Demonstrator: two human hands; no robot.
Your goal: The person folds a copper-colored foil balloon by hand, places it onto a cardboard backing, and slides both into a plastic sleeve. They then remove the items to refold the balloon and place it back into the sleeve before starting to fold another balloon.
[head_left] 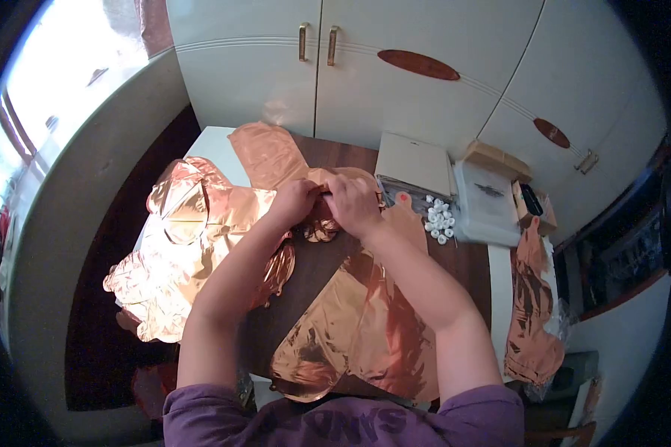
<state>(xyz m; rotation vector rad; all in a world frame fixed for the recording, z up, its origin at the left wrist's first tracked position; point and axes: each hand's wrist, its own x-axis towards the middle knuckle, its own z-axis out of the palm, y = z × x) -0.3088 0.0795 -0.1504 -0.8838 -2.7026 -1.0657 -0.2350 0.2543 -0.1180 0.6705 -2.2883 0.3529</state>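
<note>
My left hand [296,201] and my right hand [352,204] meet over the far middle of the table, both with fingers closed on a rose-gold foil balloon [321,226]. The exact pinch point is partly hidden by my fingers. Another flat foil balloon [267,153] lies just beyond my left hand. To the left spreads a pile of shiny crumpled foil balloons [201,223]. Under my right forearm a large foil balloon [350,320] lies across the near part of the table. A flat foil piece with a red dot [405,216] is beside my right hand.
Small white rolls [440,221] sit in a group right of centre. Behind them are a pale flat box [416,164], a clear plastic container [487,205] and a cardboard box [538,207]. More foil [531,313] hangs at the right edge. White cabinets [425,97] close off the back.
</note>
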